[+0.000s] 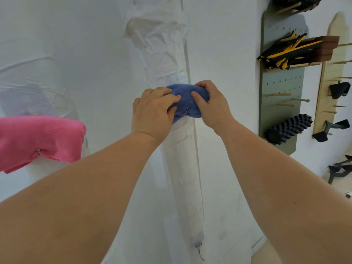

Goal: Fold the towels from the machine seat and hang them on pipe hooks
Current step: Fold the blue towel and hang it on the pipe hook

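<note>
Blue towel [185,99] btwn L grip [152,113] & R grip [213,105], both tight round it

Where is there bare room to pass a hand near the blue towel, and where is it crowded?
Free: the white wall between the pink towel and the left hand, and the wrapped pipe below the blue towel. Crowded: the green pegboard at right, with pegs and a black roller.

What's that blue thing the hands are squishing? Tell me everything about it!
It is a blue towel, soft and fuzzy-looking, bunched into a folded bundle. It sits against a white-wrapped upright pipe, with a small metal hook poking out at its lower middle. The left hand and right hand grip it from either side, thumbs on its front.
</note>
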The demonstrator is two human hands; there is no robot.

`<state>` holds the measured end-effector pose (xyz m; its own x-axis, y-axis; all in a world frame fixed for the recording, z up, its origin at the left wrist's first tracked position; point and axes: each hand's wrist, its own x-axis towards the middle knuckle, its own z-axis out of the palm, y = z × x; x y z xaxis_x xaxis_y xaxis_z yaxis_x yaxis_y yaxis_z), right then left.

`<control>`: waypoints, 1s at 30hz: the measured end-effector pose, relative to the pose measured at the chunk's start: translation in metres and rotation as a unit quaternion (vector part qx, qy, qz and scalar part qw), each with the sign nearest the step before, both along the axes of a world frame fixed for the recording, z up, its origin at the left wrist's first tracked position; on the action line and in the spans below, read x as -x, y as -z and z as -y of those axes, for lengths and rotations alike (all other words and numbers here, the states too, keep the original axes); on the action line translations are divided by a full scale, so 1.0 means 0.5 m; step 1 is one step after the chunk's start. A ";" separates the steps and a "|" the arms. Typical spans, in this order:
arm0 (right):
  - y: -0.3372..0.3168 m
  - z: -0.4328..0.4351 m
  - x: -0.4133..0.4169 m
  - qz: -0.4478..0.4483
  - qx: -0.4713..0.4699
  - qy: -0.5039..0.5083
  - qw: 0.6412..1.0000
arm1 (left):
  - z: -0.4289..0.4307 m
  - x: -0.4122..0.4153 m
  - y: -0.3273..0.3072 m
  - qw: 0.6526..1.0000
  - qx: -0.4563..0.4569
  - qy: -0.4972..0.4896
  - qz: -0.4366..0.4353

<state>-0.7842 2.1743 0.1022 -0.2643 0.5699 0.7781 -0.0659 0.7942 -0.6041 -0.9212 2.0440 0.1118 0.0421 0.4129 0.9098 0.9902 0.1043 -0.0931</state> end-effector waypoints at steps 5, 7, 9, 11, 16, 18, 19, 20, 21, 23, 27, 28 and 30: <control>0.004 0.006 -0.008 0.059 -0.049 0.074 0.994 | 0.013 -0.014 -0.005 0.998 0.047 -0.049 -0.018; 0.010 0.011 -0.013 0.078 -0.049 0.094 0.991 | 0.021 -0.022 -0.001 0.996 0.059 -0.061 -0.027; 0.012 0.020 -0.019 0.083 -0.052 0.093 0.991 | 0.029 -0.029 0.005 0.995 0.065 -0.072 -0.029; 0.010 0.031 -0.026 0.077 -0.044 0.083 0.993 | 0.036 -0.035 0.010 0.994 0.067 -0.085 -0.024; 0.006 0.063 -0.056 0.063 -0.014 0.067 0.996 | 0.057 -0.055 0.012 0.990 0.106 -0.097 0.010; 0.011 0.075 -0.073 0.067 0.002 0.068 0.995 | 0.071 -0.062 0.010 0.987 0.122 -0.105 0.015; 0.015 0.081 -0.081 0.072 0.008 0.071 0.995 | 0.078 -0.064 0.012 0.985 0.129 -0.113 0.012; 0.019 0.087 -0.089 0.078 0.011 0.075 0.994 | 0.086 -0.065 0.014 0.984 0.134 -0.116 0.010; 0.024 0.095 -0.095 0.083 0.012 0.080 0.993 | 0.094 -0.068 0.017 0.983 0.139 -0.117 0.012; 0.035 0.114 -0.100 0.094 0.011 0.090 0.992 | 0.103 -0.070 0.025 0.982 0.149 -0.117 0.021; 0.056 0.148 -0.076 0.153 -0.001 0.080 0.985 | 0.105 -0.051 0.043 0.979 0.175 -0.094 0.057; 0.057 0.150 -0.068 0.166 -0.003 0.081 0.983 | 0.103 -0.048 0.046 0.976 0.189 -0.067 0.084; 0.053 0.148 -0.059 0.191 0.001 0.093 0.977 | 0.099 -0.046 0.056 0.965 0.215 0.003 0.147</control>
